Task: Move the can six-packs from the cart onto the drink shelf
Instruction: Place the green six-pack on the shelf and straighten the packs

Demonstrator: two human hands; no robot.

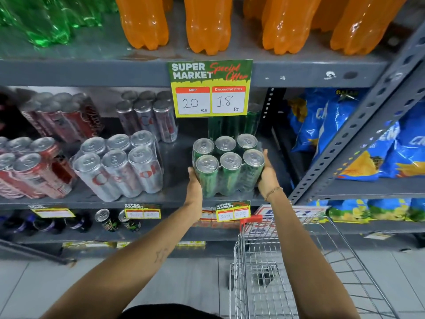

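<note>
A shrink-wrapped six-pack of green cans [227,164] stands on the grey drink shelf [177,199], near its front edge. My left hand [194,183] presses its left side and my right hand [266,173] its right side, so both hold the pack between them. Behind it another green six-pack [232,127] stands partly hidden by a price sign. The wire cart [287,268] is below at the lower right, and I see no packs in its basket.
Silver six-packs [119,164] and red six-packs [34,169] fill the shelf to the left. A "Special Offer" price sign [210,88] hangs from the shelf above, which carries orange bottles [207,24]. Blue snack bags [345,134] sit right of a slanted steel upright [358,130].
</note>
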